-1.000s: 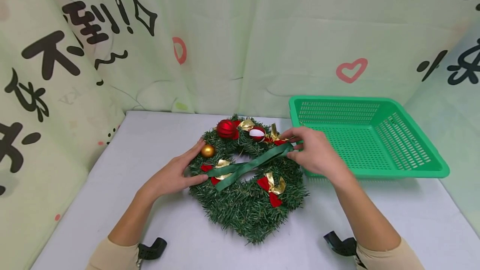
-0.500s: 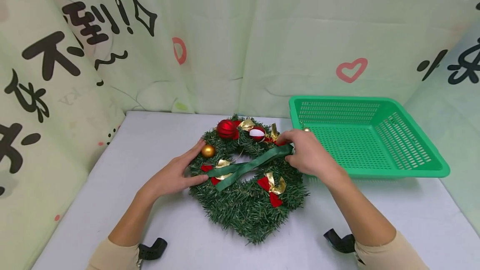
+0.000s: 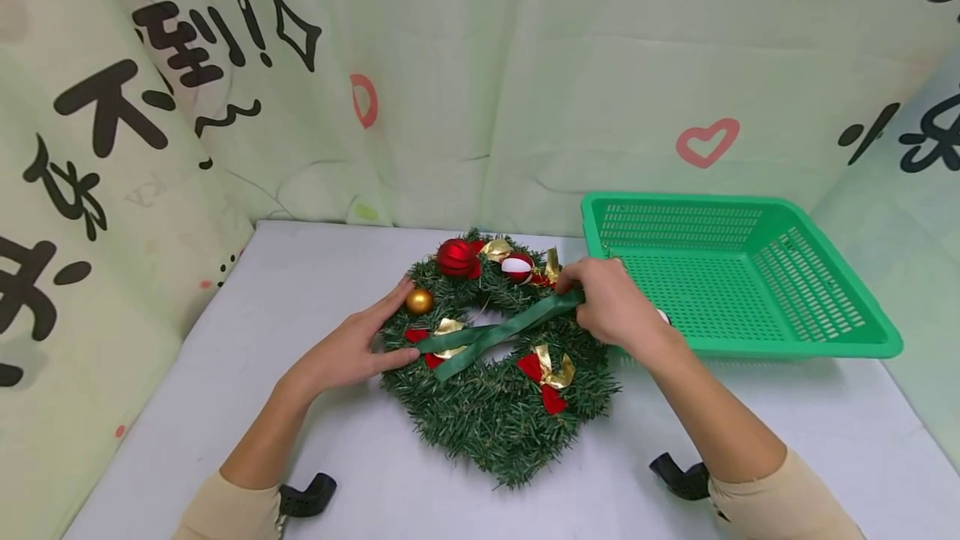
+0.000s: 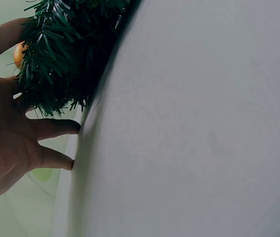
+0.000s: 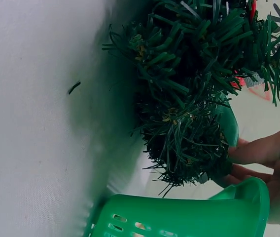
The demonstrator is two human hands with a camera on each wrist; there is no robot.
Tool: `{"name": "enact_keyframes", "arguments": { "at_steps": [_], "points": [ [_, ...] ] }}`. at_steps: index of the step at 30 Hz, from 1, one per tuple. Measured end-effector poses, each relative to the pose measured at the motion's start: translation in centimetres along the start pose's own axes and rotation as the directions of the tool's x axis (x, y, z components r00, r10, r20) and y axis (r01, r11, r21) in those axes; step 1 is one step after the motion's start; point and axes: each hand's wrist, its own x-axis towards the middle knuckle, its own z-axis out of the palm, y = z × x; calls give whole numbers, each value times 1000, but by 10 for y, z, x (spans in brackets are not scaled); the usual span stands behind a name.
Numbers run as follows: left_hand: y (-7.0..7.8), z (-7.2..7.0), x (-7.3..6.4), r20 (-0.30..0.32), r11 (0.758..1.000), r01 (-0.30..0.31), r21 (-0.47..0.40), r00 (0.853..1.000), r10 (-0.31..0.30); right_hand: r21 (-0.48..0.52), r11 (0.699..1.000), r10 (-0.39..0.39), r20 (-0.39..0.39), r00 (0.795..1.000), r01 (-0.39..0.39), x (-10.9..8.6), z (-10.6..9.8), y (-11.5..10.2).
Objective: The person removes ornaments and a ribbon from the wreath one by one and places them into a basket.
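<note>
A round green wreath (image 3: 487, 419) lies on the table, decorated with red and gold bows (image 3: 552, 373), a red ball (image 3: 457, 258) and a gold ball (image 3: 419, 301). My left hand (image 3: 356, 344) rests spread against its left side, thumb beside one end of a dark green ribbon (image 3: 510, 326). In the left wrist view, two fingertips (image 4: 71, 127) reach down to the tabletop. The ribbon runs across the wreath's opening. At the wreath's right side my right hand (image 3: 618, 307) pinches the ribbon's other end; the right wrist view shows thumb and fingers at the ribbon (image 5: 228, 123).
A green plastic basket (image 3: 738, 348) stands close by the wreath on the right, its near corner beside my right hand. A small white thing (image 3: 663, 317) shows in it next to my wrist. A printed curtain (image 3: 480, 107) hangs behind the white table (image 3: 315, 273).
My right hand has moved slightly left, and its fingers have drawn in on the ribbon's end. The left hand and the wreath have stayed in place.
</note>
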Motion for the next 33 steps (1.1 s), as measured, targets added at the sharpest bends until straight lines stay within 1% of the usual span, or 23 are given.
{"name": "enact_keyframes", "arguments": {
  "at_steps": [9,17,23,28,33],
  "points": [
    [1,-1,2,11,1000,4,-15,1000,-4,45,999,15,0,1000,-15,2,-2,0],
    [-1,0,2,9,1000,-1,-7,1000,1,33,999,-40,-22,999,41,0,-4,1],
    [-1,1,2,2,1000,-9,-2,1000,9,63,997,-35,2,999,35,-1,-9,-1],
    [-1,0,2,5,1000,-1,0,1000,1,92,995,-27,33,999,24,-1,-13,0],
    [-2,0,1,9,1000,6,-12,1000,-6,170,985,-31,74,997,18,-1,-17,3]
  ]
}}
